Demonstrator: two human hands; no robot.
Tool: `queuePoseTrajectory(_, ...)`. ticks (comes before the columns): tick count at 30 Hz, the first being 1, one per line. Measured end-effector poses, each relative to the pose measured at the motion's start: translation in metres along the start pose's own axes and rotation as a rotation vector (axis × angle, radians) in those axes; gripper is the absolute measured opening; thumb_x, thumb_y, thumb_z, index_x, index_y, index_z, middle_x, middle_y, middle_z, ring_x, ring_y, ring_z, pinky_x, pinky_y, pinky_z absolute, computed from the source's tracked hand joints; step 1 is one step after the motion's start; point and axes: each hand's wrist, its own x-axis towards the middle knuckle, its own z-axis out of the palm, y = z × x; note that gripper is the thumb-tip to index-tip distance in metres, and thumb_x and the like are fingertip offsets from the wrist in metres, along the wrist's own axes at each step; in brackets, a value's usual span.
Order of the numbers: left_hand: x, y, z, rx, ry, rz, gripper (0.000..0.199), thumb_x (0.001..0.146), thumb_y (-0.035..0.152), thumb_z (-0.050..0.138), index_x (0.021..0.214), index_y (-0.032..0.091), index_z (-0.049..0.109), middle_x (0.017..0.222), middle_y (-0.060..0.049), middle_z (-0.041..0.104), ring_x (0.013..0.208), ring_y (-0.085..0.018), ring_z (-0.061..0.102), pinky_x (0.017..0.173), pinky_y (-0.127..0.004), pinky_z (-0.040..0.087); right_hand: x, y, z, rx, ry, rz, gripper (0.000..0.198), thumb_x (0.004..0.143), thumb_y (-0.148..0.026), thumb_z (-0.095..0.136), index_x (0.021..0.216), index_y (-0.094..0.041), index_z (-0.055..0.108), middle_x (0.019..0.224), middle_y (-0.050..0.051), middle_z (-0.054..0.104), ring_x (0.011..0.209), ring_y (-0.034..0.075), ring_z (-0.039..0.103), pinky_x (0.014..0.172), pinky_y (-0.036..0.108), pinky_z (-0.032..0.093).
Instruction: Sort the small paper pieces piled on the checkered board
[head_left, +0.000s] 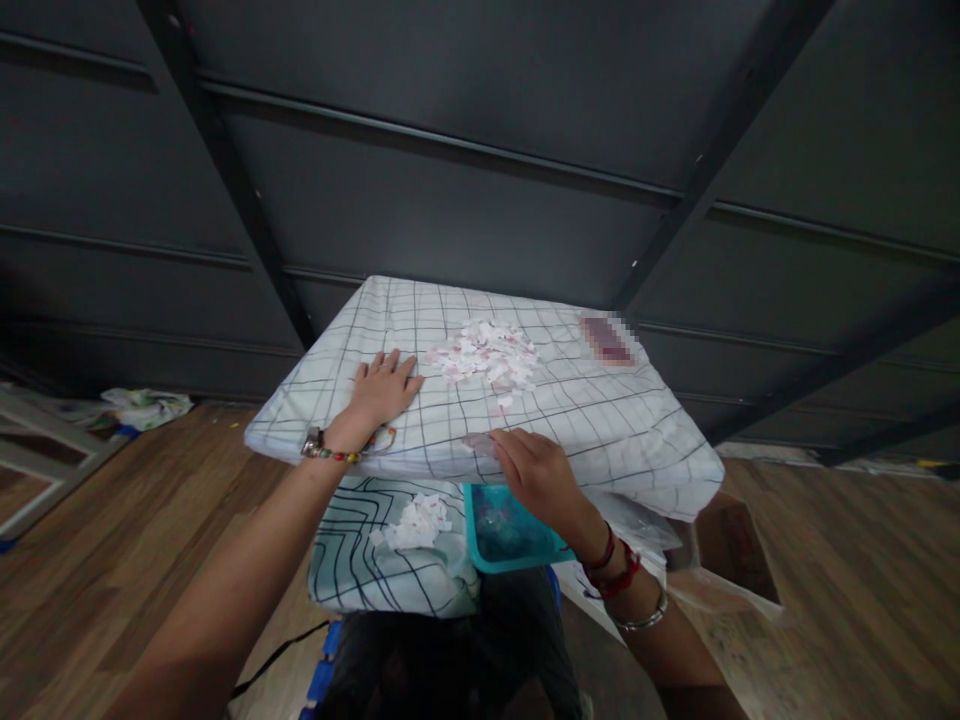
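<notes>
A heap of small white paper-like pieces (489, 355), some tinged pink, lies on the white checked cloth (592, 420). My left hand (384, 388) rests flat on the cloth left of the heap, fingers spread, holding nothing. At the cloth's front edge, my right hand (536, 470) has its fingers closed on a small clear plastic piece (480, 442); whether it is a bag I cannot tell. Just below that hand stands a teal plastic basket (474, 550) with clear, shiny items inside, too blurred to name.
More white pieces (421, 522) lie on a patterned cloth (352, 570) over my lap area. A blurred-out reddish rectangular object (609, 340) is at the table's back right. An open cardboard box (739, 550) stands on the floor at right. A dark panelled wall (465, 200) rises behind the table.
</notes>
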Motion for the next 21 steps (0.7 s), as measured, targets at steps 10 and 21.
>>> queuePoseTrajectory(10, -0.002, 0.001, -0.001, 0.001, 0.006, 0.000, 0.061, 0.091, 0.052, 0.017, 0.142, 0.022, 0.033, 0.150, -0.010, 0.027, 0.137, -0.031, 0.022, 0.107, -0.050, 0.020, 0.002, -0.029, 0.011, 0.055, -0.019, -0.135, 0.023, 0.089, -0.012, 0.043, 0.104, -0.015, 0.061, 0.076, 0.005, 0.064, 0.067, 0.017, 0.056, 0.066, 0.031, 0.045)
queuePoseTrajectory(21, 0.000, 0.000, 0.001, 0.033, 0.004, 0.004, 0.060, 0.091, 0.051, 0.015, 0.142, 0.022, 0.033, 0.150, -0.010, 0.026, 0.137, -0.031, 0.022, 0.107, -0.050, 0.021, 0.004, 0.025, -0.003, 0.041, 0.172, 0.071, 0.027, 0.094, -0.020, 0.037, 0.102, -0.014, 0.062, 0.081, 0.007, 0.067, 0.070, 0.017, 0.060, 0.065, 0.028, 0.047)
